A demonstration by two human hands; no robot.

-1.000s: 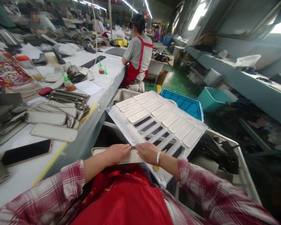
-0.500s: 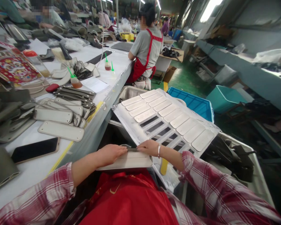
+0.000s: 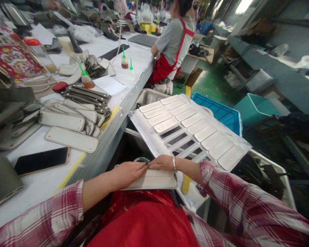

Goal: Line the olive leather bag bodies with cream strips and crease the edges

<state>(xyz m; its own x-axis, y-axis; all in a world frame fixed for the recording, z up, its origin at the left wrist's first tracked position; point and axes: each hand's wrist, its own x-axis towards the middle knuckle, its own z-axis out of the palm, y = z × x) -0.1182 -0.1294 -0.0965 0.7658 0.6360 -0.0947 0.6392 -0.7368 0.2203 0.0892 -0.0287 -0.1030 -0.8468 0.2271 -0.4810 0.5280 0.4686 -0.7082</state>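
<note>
The pale panel (image 3: 154, 183) is placed just beyond the red apron (image 3: 144, 219), partly covered by the left hand (image 3: 130, 173); its far edge is touched by the right hand (image 3: 161, 163). Fingers are kept straight and close together, fingertips nearly met; whether the panel is pinched by hidden thumbs cannot be told. It is flanked by the worktop (image 3: 41, 197) and the slotted board (image 3: 141, 127).

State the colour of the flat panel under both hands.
The flat panel is off-white, clearest in the head view.
</note>
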